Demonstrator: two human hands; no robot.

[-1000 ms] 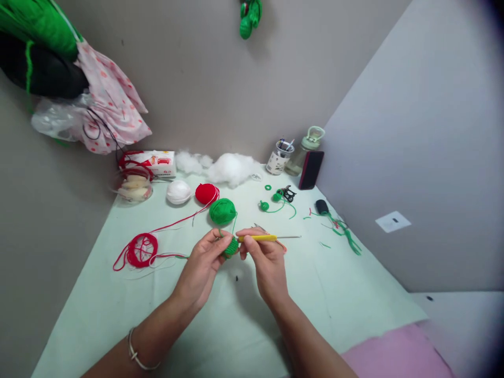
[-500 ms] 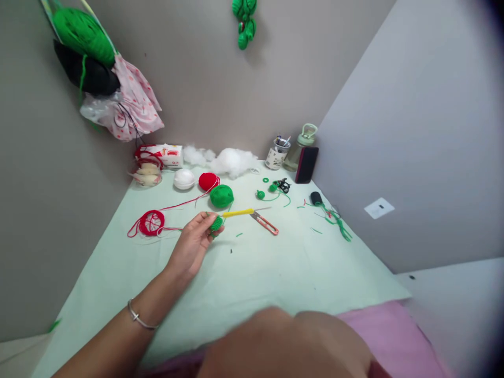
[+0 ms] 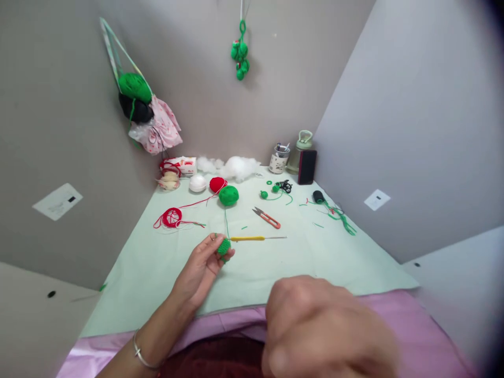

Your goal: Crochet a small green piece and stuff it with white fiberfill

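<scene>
My left hand (image 3: 202,265) pinches a small green crocheted piece (image 3: 223,247) above the pale green table cover (image 3: 275,262). A crochet hook with a yellow handle (image 3: 252,238) sticks out of that piece toward the right. A green strand runs from the piece up to a green yarn ball (image 3: 229,195). My right hand (image 3: 326,331) is close to the camera at the bottom, blurred, with its fingers curled; it is off the hook and I cannot make out anything in it.
Red-handled snips (image 3: 269,218) lie beyond the hook. A red yarn ball (image 3: 217,184), white ball (image 3: 197,183), loose red yarn (image 3: 172,217), white stuffing (image 3: 236,167), a cup of tools (image 3: 279,160), a bottle (image 3: 298,152), a dark phone (image 3: 306,167) and green yarn scraps (image 3: 338,218) lie toward the back corner.
My right hand let go of the yellow hook and pulled back toward the camera. The view tilted up and back; the left hand keeps the green piece.
</scene>
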